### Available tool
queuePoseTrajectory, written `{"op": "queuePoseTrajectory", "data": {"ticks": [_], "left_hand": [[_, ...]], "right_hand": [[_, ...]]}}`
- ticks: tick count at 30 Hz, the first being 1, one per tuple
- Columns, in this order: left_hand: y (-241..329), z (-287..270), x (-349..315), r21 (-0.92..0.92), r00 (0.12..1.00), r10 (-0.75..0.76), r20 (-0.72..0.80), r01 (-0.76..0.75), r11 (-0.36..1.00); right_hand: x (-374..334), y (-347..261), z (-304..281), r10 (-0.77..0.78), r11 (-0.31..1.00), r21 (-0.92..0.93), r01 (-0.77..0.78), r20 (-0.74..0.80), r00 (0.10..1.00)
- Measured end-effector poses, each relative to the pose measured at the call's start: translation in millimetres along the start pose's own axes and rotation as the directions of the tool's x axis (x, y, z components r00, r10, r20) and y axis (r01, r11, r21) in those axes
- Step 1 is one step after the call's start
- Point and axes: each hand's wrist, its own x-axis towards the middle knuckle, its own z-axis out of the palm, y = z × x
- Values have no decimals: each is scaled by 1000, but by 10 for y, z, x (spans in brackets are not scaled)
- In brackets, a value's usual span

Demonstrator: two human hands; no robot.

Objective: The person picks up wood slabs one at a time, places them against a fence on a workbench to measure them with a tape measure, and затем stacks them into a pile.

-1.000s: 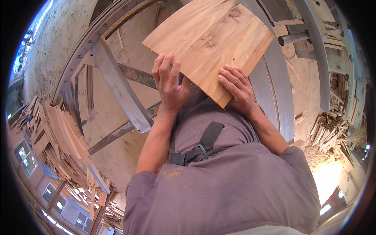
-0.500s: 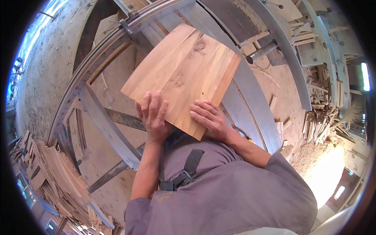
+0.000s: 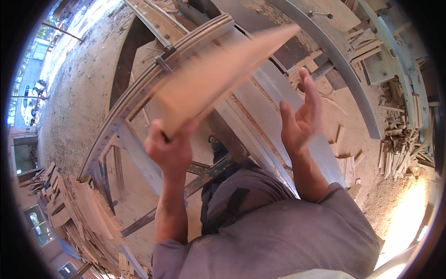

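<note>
A light-brown wooden panel [image 3: 218, 69] is tilted in the air in front of me, smeared by motion. My left hand [image 3: 171, 148] grips its near lower corner, thumb and fingers closed about the edge. To the right of the panel, my right hand [image 3: 303, 111] is raised with fingers stretched out and nothing in it, apart from the wood. Below the panel lies a grey metal machine table [image 3: 274, 100] with long slots. A curved metal rail [image 3: 125, 88] with a clamp-like piece runs behind the panel on the left.
Stacked wood offcuts [image 3: 79, 209] lie at the lower left. More scrap sticks [image 3: 392, 156] pile up at the right. A grey curved metal bar [image 3: 355, 88] and a round metal shaft [image 3: 323, 70] stand beyond my right hand. Sawdust [image 3: 395, 209] covers the floor at the right.
The panel has swung from face-up in both hands to a steep tilt, held by the left hand alone. My right hand has let go and moved right and up.
</note>
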Motion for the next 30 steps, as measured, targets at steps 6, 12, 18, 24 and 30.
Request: {"op": "queuePoseTrajectory", "data": {"ticks": [6,12,18,24,30], "left_hand": [[-473,505,154,-762,749,-608,262,547,346],[-748,1387,3,-705,507,-707,493,709,18],[-905,2024,225,-649,387,-768,509,759,-47],[-1275,2051,340,-684,386,-767,512,724,-92],[-1466,1793,248,-690,448,-818,361,719,89]], "right_hand": [[-918,669,-156,685,718,-3,-696,-174,708],[-1118,914,-38,899,-174,748,-641,387,207],[-951,1457,387,919,-48,623,-780,334,211],[-562,1582,702,901,33,504,-863,359,244],[-510,1592,978,885,46,394,-918,410,220]]}}
